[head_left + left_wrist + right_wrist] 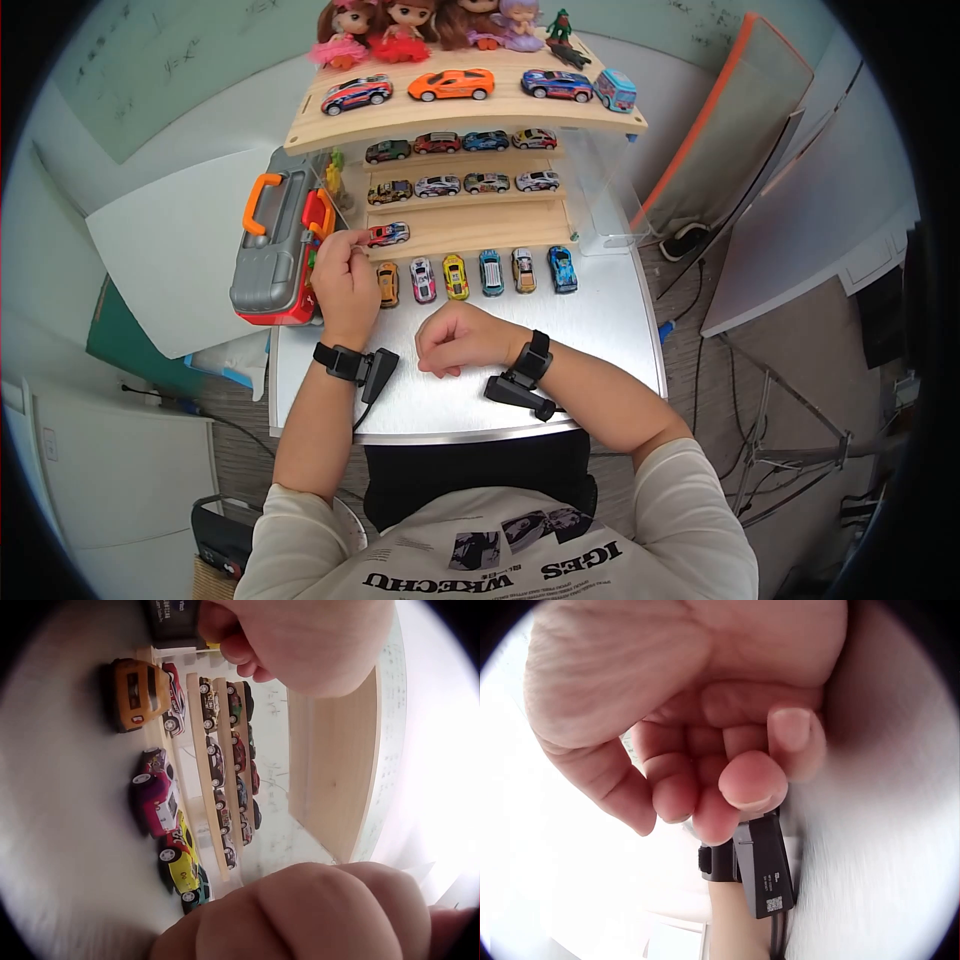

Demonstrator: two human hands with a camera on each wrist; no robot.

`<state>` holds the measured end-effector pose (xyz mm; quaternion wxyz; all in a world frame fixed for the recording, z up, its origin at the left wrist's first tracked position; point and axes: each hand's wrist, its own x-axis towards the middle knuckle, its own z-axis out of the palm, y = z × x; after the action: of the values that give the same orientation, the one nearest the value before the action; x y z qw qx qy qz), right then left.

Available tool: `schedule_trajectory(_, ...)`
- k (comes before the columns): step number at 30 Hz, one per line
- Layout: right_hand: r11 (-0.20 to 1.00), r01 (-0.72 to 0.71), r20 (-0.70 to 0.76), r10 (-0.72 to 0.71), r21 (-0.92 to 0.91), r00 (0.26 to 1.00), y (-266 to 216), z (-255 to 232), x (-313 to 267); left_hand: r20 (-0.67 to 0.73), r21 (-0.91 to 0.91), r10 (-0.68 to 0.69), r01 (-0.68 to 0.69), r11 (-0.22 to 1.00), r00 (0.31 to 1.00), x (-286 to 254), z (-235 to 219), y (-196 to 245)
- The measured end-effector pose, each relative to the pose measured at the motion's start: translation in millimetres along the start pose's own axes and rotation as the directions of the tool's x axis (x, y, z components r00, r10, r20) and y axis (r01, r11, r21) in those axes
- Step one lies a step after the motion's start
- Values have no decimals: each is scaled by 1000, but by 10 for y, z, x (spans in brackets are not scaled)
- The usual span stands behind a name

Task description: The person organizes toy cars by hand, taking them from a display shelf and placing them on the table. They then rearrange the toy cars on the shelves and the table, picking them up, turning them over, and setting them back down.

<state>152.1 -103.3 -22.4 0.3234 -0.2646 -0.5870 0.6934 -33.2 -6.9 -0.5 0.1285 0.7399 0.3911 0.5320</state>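
Note:
My left hand (345, 285) is raised at the left end of the lowest shelf, its fingers curled, beside a red and blue toy car (390, 234). In the left wrist view its fingertips overlap a dark panel with white lettering (171, 621); I cannot tell whether they grip anything. Just right of this hand stands an orange toy car (389, 284), first in a row with a pink and white car (424, 280), a yellow car (456, 277) and several others. Over the table's near part is my right hand (465, 338), fingers loosely bent and holding nothing.
A wooden tiered rack (470, 240) carries several toy cars on its steps. Dolls and larger cars stand on its top board (460, 112). At the left is a grey and red toolbox (275, 240) with an orange handle. Clear panels (605, 210) flank the rack's right side.

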Motion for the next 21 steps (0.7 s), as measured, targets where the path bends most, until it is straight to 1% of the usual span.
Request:
schedule_trajectory(1, 1000, 15, -4, -15, 11, 1000, 5, -4, -9, 14, 9, 10, -10, 1000, 1000, -7, 5, 4)
schedule_trajectory(3, 999, -9, 5, 10, -51, 1000, 2, -19, -21, 30, 25, -6, 6, 1000, 1000, -17, 17, 8)
schedule_trajectory(5, 998, 2, 1, -2, -62, 1000, -5, -19, -23, 35, 42, 10, -11, 999, 999, -43, 48, -25)
schedule_trajectory(7, 997, 12, -1, -12, -76, 1000, -12, -33, -21, 36, 58, 26, -28, 998, 999, -13, 41, 13)
schedule_trajectory(9, 996, 7, 13, -6, -93, 1000, -8, -46, -18, 81, 51, -3, -1, 999, 997, 44, 5, 90)
schedule_trajectory(10, 996, 18, 10, -17, -86, 1000, -1, -47, -12, 91, 57, 4, -9, 998, 996, 86, -14, 149)
schedule_trajectory(12, 996, 15, 16, -13, -89, 1000, 4, -41, -3, 250, 145, -160, 126, 981, 955, 181, -58, 276)
schedule_trajectory(13, 996, 21, 17, -20, -84, 1000, -2, -40, -6, 253, 152, -158, 123, 981, 954, 218, -62, 307)
schedule_trajectory(15, 995, -15, 0, 15, -95, 1000, -26, -33, -10, 336, 256, -78, -11, 967, 939, 277, -86, 362)
schedule_trajectory(16, 996, -9, 6, 9, -91, 1000, -24, -38, -6, 336, 264, -79, -13, 964, 939, 284, -119, 415)
schedule_trajectory(18, 989, 35, 30, -31, -147, 999, -10, -53, 6, 467, 478, -217, -38, 877, 857, 261, -191, 514)
schedule_trajectory(19, 989, 41, 35, -36, -144, 999, -2, -50, 10, 490, 484, -259, -12, 875, 833, 202, -224, 489)
schedule_trajectory(20, 989, 35, 25, -32, -142, 999, 7, -47, 13, 488, 490, -261, -14, 872, 833, 147, -252, 515)
schedule_trajectory(21, 990, 29, 14, -27, -141, 1000, -4, -41, 12, 485, 489, -296, 25, 872, 823, 87, -263, 547)
